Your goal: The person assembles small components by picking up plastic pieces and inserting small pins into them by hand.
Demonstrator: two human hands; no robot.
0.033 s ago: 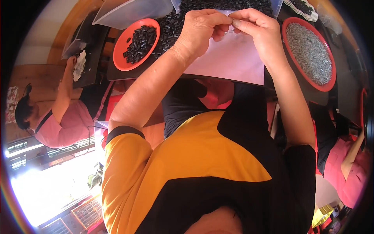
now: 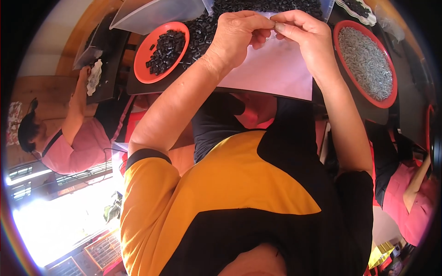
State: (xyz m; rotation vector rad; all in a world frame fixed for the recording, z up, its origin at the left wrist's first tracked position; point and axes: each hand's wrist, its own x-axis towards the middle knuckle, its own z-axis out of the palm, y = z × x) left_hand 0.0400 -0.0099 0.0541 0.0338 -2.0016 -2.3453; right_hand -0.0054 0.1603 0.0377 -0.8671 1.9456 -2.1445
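Observation:
Both my hands meet over a pale sheet (image 2: 276,69) at the table's front edge. With thumb and fingers pinched, my left hand (image 2: 237,39) touches fingertips with my right hand (image 2: 306,34), which is pinched too. Whatever small thing lies between the tips is mostly hidden; I cannot make out its kind. Left of my hands, a red bowl (image 2: 140,69) holds short black tubular pieces (image 2: 166,50), and more black pieces (image 2: 198,39) are heaped beside it. To the right, a red oval tray (image 2: 392,94) is full of small silvery metal pieces (image 2: 366,62).
A translucent bin (image 2: 156,16) stands behind the red bowl. Black pieces (image 2: 267,5) are heaped at the back, beside a white scalloped dish (image 2: 368,18) at far right. A co-worker (image 2: 69,133) sits at the left by another table; another person in pink (image 2: 412,202) is at the right.

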